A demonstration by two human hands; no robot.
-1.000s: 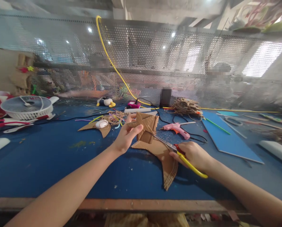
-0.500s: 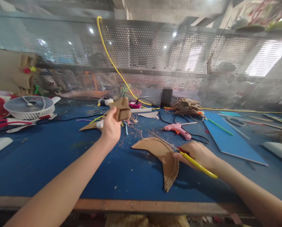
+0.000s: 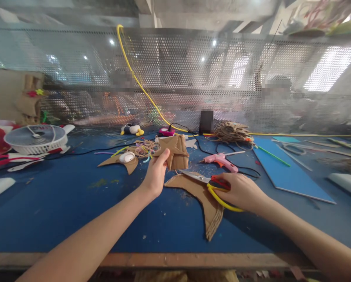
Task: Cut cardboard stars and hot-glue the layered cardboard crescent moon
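Observation:
My left hand [image 3: 156, 174] is closed on a piece of cardboard [image 3: 180, 154] with a star shape on its face, held up above the table. In my right hand [image 3: 241, 190] is a pair of scissors [image 3: 215, 186] with red and yellow handles. Their metal blades point left toward the cardboard's lower edge; whether they touch it I cannot tell. Under the scissors lies a crescent-shaped cardboard piece [image 3: 197, 192] with layered, corrugated edges. A pink glue gun [image 3: 221, 159] rests just beyond my right hand.
Another cut cardboard piece [image 3: 131, 166], bearing a white object, lies left of my hand beside tangled cords [image 3: 144, 148]. A blue board [image 3: 287, 168] is at right. A spool in a white basket [image 3: 36, 139] stands left. A perforated metal screen [image 3: 175, 78] closes off the back.
My left hand has moved right and turned the cardboard so its star face shows. My right hand has shifted slightly left with the scissors, which are now turned toward the cardboard.

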